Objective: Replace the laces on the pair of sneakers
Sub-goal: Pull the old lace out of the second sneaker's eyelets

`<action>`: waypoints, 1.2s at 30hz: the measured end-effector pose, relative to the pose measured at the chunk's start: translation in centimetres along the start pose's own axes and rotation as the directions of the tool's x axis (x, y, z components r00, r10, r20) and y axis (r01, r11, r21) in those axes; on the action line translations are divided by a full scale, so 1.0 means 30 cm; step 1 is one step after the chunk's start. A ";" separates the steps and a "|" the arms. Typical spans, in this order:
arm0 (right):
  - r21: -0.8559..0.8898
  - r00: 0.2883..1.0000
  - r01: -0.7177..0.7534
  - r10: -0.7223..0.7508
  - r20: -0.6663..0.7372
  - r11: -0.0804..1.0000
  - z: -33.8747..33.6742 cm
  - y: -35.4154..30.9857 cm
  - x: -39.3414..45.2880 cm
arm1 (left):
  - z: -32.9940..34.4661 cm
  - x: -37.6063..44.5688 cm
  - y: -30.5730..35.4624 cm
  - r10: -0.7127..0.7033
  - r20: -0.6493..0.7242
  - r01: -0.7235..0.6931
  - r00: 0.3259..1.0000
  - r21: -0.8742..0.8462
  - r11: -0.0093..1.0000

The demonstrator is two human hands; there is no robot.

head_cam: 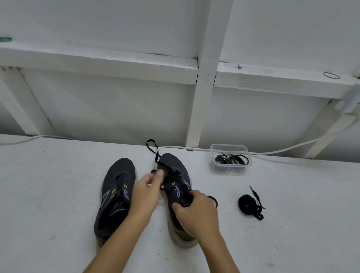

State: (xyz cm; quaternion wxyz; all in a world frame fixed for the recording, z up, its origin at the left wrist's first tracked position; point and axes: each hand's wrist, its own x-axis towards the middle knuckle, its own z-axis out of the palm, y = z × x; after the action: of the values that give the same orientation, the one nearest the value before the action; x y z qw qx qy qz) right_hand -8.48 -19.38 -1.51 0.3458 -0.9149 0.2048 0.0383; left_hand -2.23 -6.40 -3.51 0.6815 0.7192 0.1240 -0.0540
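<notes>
So from the head cam, two dark sneakers are seen parked side by side on a white worktop (39,189), toes pointed away toward the wall. The left sneaker (114,196) is sitting there with its eyelets bare, nothing threaded through, purple and green marks visible on the tongue. The right sneaker (175,192) is partly laced with a black lace (152,150), and one loop of that lace is flung out past the toe toward the back edge of the worktop. The left hand (148,193) is curled up beside the eyelets of the right sneaker, fingertips pinched together on what looks like a bit of the lace, though the exact pinch is kinda hard to make out. The right hand (196,213) is wrapped around the tongue and collar of the right sneaker, thumb pressed on the inner side, so the shoe is held steady. Off to the right, a bundled black lace (249,204) is lying loose on the worktop, well apart from the shoes. Further back near the wall, a clear plastic tub (230,159) is seen with dark laces (231,158) coiled inside. A white cable (282,150) is run along the back of the worktop.
</notes>
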 end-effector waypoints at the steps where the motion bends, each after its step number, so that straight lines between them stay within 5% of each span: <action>1: -0.006 1.000 0.004 -0.004 -0.005 1.000 0.000 0.000 0.001 | 0.000 -0.010 -0.012 -0.036 0.135 0.027 0.990 0.072 0.997; 4: -0.012 1.000 0.006 -0.006 -0.014 1.000 -0.001 0.000 0.000 | 0.001 -0.016 -0.029 0.047 0.204 -0.092 0.978 0.215 0.972; 6: -0.005 1.000 -0.007 0.007 -0.013 1.000 0.001 0.002 -0.001 | 0.006 -0.016 -0.021 0.122 0.019 -0.124 0.992 0.198 0.972; 8: 0.007 1.000 -0.016 0.016 -0.011 1.000 0.003 0.001 -0.003 | 0.009 -0.015 0.002 0.106 -0.249 -0.111 0.963 -0.005 0.994; 10: 0.028 1.000 -0.015 0.015 -0.015 1.000 0.004 0.000 -0.006 | 0.013 -0.014 0.012 0.020 -0.345 -0.089 0.938 -0.185 0.979; 14: 0.048 1.000 0.009 -0.008 -0.014 0.999 0.002 -0.001 -0.013 | 0.025 -0.025 -0.037 -0.066 0.066 0.063 0.996 0.039 0.997; 16: 0.062 1.000 0.019 -0.018 -0.009 0.998 0.003 -0.001 -0.015 | 0.026 -0.024 -0.053 -0.023 0.163 -0.001 0.986 0.151 0.989; 19: 0.076 1.000 0.022 -0.020 -0.019 0.997 0.004 0.004 -0.015 | 0.030 -0.011 -0.030 0.099 0.040 -0.104 0.994 0.179 0.978; 23: 0.098 0.999 0.030 -0.027 -0.035 0.995 0.011 0.012 -0.020 | 0.022 -0.006 0.006 0.086 -0.298 -0.136 0.951 -0.152 0.979; 25: 0.139 0.998 0.036 -0.029 -0.050 0.990 0.016 0.016 -0.022 | 0.008 -0.005 0.000 0.068 -0.213 -0.093 0.975 -0.110 0.990; 29: 0.233 0.995 0.075 -0.058 -0.079 0.970 0.026 0.018 -0.023 | 0.001 -0.018 -0.033 -0.029 0.163 0.006 0.986 0.144 0.990; 33: 0.265 0.993 0.083 -0.059 -0.097 0.961 0.025 0.017 -0.025 | 0.000 -0.007 -0.007 0.070 0.008 -0.071 0.997 0.117 0.991; 36: 0.263 0.993 0.089 -0.066 -0.095 0.961 0.022 0.020 -0.023 | -0.006 0.014 0.005 -0.037 0.028 0.033 0.999 0.139 0.990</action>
State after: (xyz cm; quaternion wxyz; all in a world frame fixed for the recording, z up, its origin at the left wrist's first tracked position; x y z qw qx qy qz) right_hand -9.30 -19.11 -2.25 0.4582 -0.8680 0.1866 -0.0422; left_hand -1.81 -6.19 -3.47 0.6308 0.7615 0.1223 -0.0851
